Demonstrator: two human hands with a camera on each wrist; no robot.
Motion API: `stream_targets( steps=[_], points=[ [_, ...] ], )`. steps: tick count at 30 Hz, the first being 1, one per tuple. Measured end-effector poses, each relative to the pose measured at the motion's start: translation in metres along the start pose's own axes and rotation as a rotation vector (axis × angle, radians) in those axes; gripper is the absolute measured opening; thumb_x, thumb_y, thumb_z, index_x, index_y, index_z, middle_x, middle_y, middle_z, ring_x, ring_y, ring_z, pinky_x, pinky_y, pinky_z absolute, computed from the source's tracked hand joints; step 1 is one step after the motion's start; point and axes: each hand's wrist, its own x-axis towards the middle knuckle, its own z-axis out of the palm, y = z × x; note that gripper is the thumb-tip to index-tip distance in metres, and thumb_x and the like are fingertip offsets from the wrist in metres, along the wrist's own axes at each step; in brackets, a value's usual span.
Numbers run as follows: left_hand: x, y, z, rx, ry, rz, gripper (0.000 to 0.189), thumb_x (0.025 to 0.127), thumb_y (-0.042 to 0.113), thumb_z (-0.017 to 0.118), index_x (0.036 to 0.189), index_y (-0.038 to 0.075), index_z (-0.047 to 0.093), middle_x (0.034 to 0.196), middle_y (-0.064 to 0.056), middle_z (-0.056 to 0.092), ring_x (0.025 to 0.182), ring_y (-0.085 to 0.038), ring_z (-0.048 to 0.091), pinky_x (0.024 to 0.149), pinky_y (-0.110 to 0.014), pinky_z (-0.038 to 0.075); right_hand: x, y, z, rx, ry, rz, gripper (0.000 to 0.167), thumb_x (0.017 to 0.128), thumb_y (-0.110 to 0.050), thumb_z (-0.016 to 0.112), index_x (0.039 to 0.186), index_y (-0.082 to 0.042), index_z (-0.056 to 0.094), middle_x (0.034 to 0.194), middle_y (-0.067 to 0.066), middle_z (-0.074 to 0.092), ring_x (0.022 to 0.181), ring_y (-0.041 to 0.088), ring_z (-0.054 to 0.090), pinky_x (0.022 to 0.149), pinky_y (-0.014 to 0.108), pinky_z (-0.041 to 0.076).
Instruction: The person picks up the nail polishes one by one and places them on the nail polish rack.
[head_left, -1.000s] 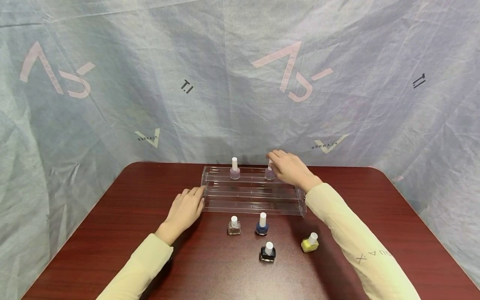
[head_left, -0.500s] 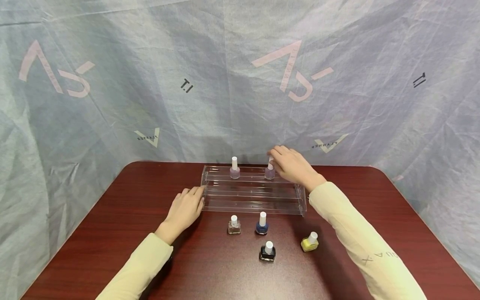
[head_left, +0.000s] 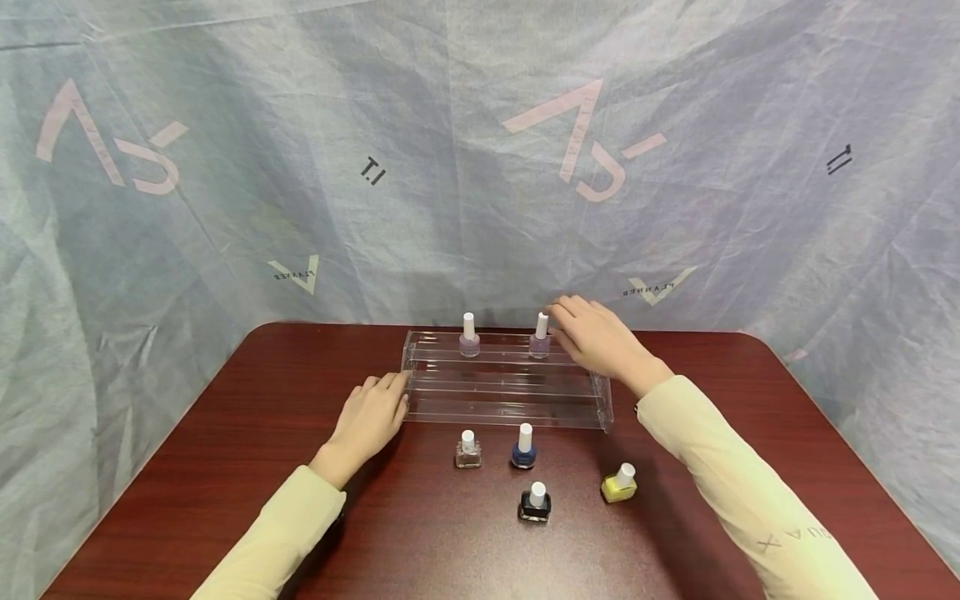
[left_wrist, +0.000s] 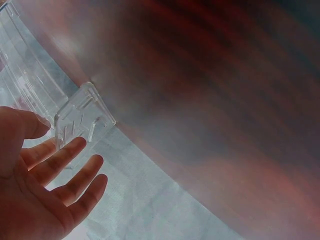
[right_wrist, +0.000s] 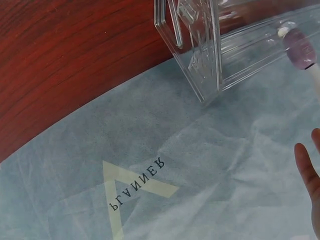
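Note:
A clear acrylic stepped rack [head_left: 510, 383] stands near the table's far edge. On its top step two lilac nail polish bottles with white caps stand upright, the left bottle [head_left: 469, 344] and the right bottle [head_left: 539, 345]. My right hand [head_left: 600, 340] hovers just right of the right bottle's cap, holding nothing; its extended fingertips show in the right wrist view, apart from the bottle [right_wrist: 300, 48]. At the rack's left end, my left hand [head_left: 369, 417] touches the side panel [left_wrist: 82, 120], fingers spread and nearly straight, thumb near the panel's edge.
In front of the rack stand a clear glittery polish bottle [head_left: 468, 455], a blue one [head_left: 524, 454], a black one [head_left: 535, 506] and a yellow one [head_left: 619, 487]. The dark red wood table [head_left: 420, 533] meets a grey printed cloth [head_left: 420, 233] behind.
My right hand has let go of the right lilac bottle's cap and drawn back to the right. The bottle stays standing on the top step. My left hand has stayed at the rack's end.

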Motion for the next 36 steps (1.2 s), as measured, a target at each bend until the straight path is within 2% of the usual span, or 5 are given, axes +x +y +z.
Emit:
stream_targets(
  steps=[6,14,25,31,36],
  points=[
    [0.001,-0.001,0.0,-0.001,-0.009,-0.009,0.038,0.09,0.02,0.054,0.127,0.009,0.052,0.117,-0.008,0.061,0.1,-0.03,0.057,0.077,-0.043,0.048,-0.009,-0.005,0.0,-0.011,0.002,-0.042,0.027,0.091,-0.02,0.054,0.114,-0.007,0.054,0.107,0.006,0.055,0.099,0.022,0.053,0.076,0.037,0.045],
    [0.001,0.0,-0.001,0.003,-0.013,-0.008,0.039,0.09,0.02,0.054,0.127,0.009,0.052,0.117,-0.008,0.061,0.1,-0.031,0.057,0.078,-0.044,0.048,-0.018,-0.015,0.001,-0.014,0.026,-0.089,0.026,0.09,-0.018,0.054,0.113,-0.007,0.056,0.101,0.004,0.056,0.092,0.021,0.054,0.071,0.034,0.044],
    [0.002,0.0,-0.001,-0.003,-0.016,-0.007,0.039,0.09,0.02,0.054,0.127,0.009,0.052,0.118,-0.008,0.061,0.1,-0.031,0.057,0.078,-0.044,0.048,-0.03,-0.033,0.004,-0.024,0.038,-0.146,0.024,0.088,-0.023,0.058,0.107,-0.009,0.057,0.101,0.003,0.059,0.089,0.02,0.057,0.075,0.037,0.048],
    [0.002,0.0,0.0,0.001,-0.013,-0.007,0.039,0.089,0.02,0.054,0.127,0.009,0.052,0.117,-0.008,0.061,0.1,-0.031,0.057,0.077,-0.044,0.048,-0.035,-0.043,0.004,-0.018,0.021,-0.188,0.024,0.092,-0.024,0.049,0.109,-0.009,0.057,0.1,0.001,0.059,0.089,0.018,0.056,0.075,0.034,0.047],
    [0.002,0.0,-0.001,0.004,-0.014,-0.008,0.039,0.089,0.019,0.055,0.127,0.009,0.053,0.116,-0.008,0.061,0.099,-0.031,0.057,0.077,-0.044,0.048,-0.039,-0.049,0.006,-0.017,0.0,-0.194,0.025,0.088,-0.023,0.056,0.109,-0.01,0.057,0.1,0.001,0.059,0.092,0.017,0.056,0.078,0.034,0.046]
  ],
)
